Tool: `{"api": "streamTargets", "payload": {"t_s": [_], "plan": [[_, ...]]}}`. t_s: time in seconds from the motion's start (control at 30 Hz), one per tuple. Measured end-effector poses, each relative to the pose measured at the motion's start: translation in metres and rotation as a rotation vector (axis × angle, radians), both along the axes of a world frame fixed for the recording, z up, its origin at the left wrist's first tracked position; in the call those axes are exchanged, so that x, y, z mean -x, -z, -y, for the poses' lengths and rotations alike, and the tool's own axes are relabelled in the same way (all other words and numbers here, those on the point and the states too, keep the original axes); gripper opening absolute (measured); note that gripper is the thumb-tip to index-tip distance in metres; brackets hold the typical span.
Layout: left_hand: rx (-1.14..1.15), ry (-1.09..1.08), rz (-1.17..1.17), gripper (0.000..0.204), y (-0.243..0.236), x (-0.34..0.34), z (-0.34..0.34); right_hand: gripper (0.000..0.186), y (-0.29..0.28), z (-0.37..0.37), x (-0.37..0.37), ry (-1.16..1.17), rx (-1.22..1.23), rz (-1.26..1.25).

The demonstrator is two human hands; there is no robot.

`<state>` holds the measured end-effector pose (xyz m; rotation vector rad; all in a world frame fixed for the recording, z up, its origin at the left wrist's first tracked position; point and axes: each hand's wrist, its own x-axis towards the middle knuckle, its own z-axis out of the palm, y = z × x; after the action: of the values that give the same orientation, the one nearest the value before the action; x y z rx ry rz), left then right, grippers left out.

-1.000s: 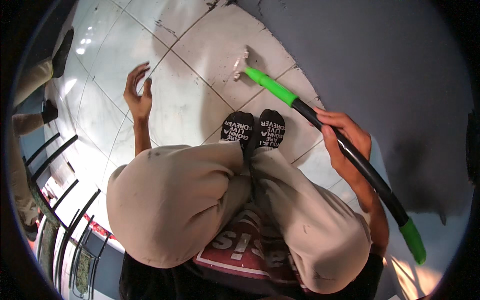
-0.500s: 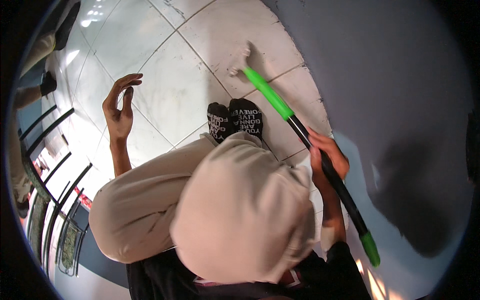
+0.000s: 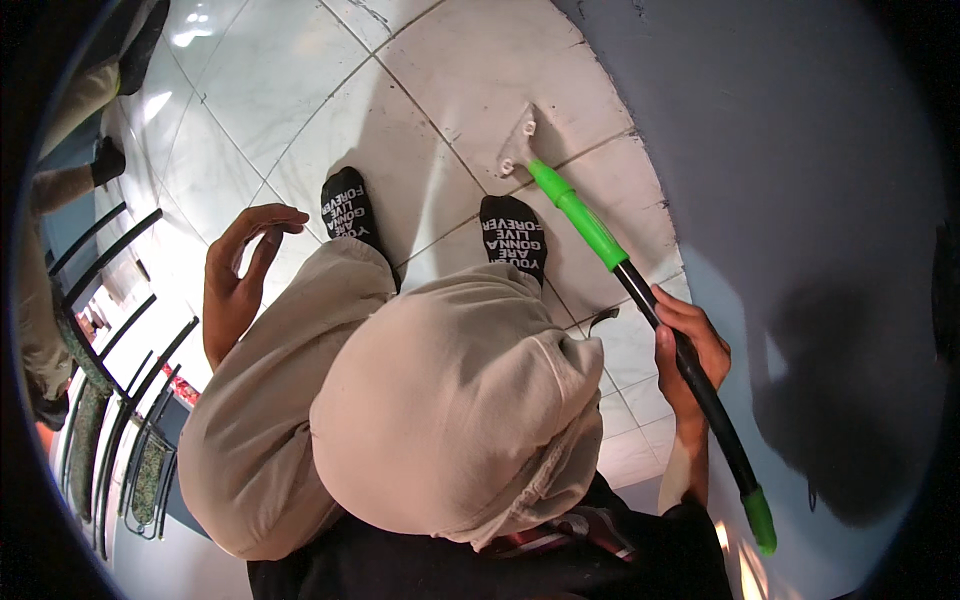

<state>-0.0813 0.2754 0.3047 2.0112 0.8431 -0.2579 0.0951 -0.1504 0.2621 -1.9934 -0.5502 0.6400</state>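
Note:
My right hand (image 3: 695,350) is closed round the black middle of a long-handled tool (image 3: 690,365). Green sleeves mark both ends of its shaft. At the far end is a small, pale, fan-shaped head (image 3: 518,143), at or just above the floor tiles; its exact kind I cannot make out. Over on the left, my left hand (image 3: 243,275) hangs above the floor beside my knee. Its fingers are loosely bent, apart from the thumb, and nothing is in them.
Pale tiles (image 3: 290,90) cover the floor, bordered on the right by a grey wall (image 3: 780,180). My feet, in black socks (image 3: 348,205) with white lettering, stand apart. Black metal chairs (image 3: 120,400) are at the left, with another person's legs (image 3: 70,185) beyond.
My left foot has stepped out to the left, away from the right one. The tool and my right hand have shifted right and slightly nearer. My left hand is lower.

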Motion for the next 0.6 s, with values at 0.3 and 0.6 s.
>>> {"api": "streamTargets", "payload": {"t_s": [0.3,0.6], "plan": [[0.13,0.016,0.122,0.021,0.026,0.001,-0.017,0.026,0.048,-0.105,0.013,-0.117,-0.211,-0.051],[0.194,0.152,0.059,0.026,0.065,0.008,-0.024,0.013,-0.003,-0.045,0.027,0.045,0.057,0.04]]}}
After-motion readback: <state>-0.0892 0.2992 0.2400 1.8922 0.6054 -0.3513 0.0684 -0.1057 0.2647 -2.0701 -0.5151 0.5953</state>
